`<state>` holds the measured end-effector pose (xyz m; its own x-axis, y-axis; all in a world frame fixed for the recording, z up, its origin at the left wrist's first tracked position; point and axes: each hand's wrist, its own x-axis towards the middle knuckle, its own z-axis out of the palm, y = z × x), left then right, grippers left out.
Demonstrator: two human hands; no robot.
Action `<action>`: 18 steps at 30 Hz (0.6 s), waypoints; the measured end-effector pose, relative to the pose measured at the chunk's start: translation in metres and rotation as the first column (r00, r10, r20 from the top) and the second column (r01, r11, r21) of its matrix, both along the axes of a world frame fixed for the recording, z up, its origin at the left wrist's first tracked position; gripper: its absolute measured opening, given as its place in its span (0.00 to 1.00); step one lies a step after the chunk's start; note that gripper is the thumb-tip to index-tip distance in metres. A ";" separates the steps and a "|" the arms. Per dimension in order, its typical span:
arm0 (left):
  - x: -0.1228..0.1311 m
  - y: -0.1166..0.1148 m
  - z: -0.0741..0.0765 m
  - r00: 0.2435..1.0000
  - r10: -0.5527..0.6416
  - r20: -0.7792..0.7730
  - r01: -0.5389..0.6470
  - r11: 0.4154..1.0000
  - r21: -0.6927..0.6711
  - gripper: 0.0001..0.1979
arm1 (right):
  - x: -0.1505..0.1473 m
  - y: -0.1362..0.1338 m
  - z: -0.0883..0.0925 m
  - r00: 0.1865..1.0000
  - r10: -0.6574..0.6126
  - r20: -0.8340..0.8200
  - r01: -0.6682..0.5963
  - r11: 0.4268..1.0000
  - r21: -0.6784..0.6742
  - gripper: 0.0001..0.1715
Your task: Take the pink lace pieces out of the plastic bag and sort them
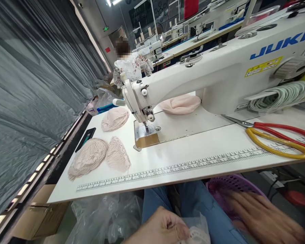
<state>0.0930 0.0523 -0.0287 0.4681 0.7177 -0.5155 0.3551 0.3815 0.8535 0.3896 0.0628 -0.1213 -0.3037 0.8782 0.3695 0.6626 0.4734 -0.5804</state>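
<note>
Low at the bottom centre, my left hand (165, 225) is closed on a small piece of whitish lace fabric (199, 230) above my lap. My right hand (261, 213) is at the lower right, blurred, its fingers stretched out over a purple basket (234, 181). On the white table, a stack of beige lace pieces (90, 156) lies at the left, beside a single pink lace piece (118, 155). Another pink lace pile (115, 118) sits behind them. The sewing machine (173, 74) stands with pale pink fabric (181, 103) under its arm.
Scissors (277, 135) with red and yellow handles lie on the right of the table (193, 149). A dark phone (85, 139) is near the left edge. Plastic bags (106, 217) and a cardboard box (40, 213) are below. A person (129, 64) sits beyond the machine.
</note>
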 end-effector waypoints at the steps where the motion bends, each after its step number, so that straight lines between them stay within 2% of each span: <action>1: 0.000 0.000 0.001 1.000 -0.011 0.014 0.011 1.000 0.005 0.36 | -0.011 0.001 0.012 0.995 0.093 -0.025 -0.096 0.980 -0.176 0.37; 2: 0.000 -0.001 0.003 1.000 -0.019 0.025 0.019 1.000 0.004 0.36 | -0.024 0.003 0.027 0.978 0.184 -0.095 -0.206 0.905 -0.373 0.44; 3: -0.001 -0.002 0.005 0.999 -0.022 0.033 0.022 1.000 -0.002 0.35 | -0.037 0.005 0.044 0.943 0.279 -0.181 -0.331 0.748 -0.575 0.48; 4: -0.001 -0.002 0.008 0.999 -0.020 0.036 0.020 1.000 -0.011 0.35 | -0.050 0.009 0.060 0.887 0.388 -0.249 -0.442 0.561 -0.700 0.48; 5: -0.002 -0.003 0.012 0.999 -0.010 0.034 0.011 1.000 -0.020 0.35 | -0.061 0.012 0.073 0.871 0.394 -0.295 -0.464 0.459 -0.758 0.39; 6: -0.003 -0.004 0.015 1.000 0.003 0.027 -0.002 1.000 -0.029 0.35 | -0.069 0.016 0.083 0.869 0.359 -0.341 -0.469 0.376 -0.799 0.27; 7: -0.005 -0.005 0.018 1.000 0.019 0.019 -0.018 0.999 -0.035 0.35 | -0.075 0.018 0.089 0.868 0.312 -0.386 -0.476 0.307 -0.824 0.19; 8: -0.006 -0.006 0.020 0.999 0.037 0.012 -0.037 0.999 -0.036 0.36 | -0.079 0.020 0.091 0.873 0.253 -0.418 -0.478 0.273 -0.835 0.14; 9: -0.007 -0.007 0.021 0.998 0.057 0.015 -0.057 0.998 -0.037 0.36 | -0.081 0.021 0.090 0.871 0.204 -0.447 -0.487 0.247 -0.838 0.14; 13: -0.009 -0.010 0.021 0.987 0.142 0.071 -0.135 0.986 -0.097 0.37 | -0.080 0.016 0.077 0.853 0.115 -0.509 -0.522 0.200 -0.829 0.19; 15: -0.010 -0.011 0.017 0.982 0.171 0.078 -0.161 0.979 -0.122 0.34 | -0.080 0.014 0.074 0.839 0.087 -0.537 -0.544 0.153 -0.825 0.22; 18: -0.014 -0.011 0.012 0.984 0.151 0.090 -0.145 0.987 -0.072 0.35 | -0.083 0.013 0.076 0.806 0.057 -0.589 -0.592 0.090 -0.801 0.27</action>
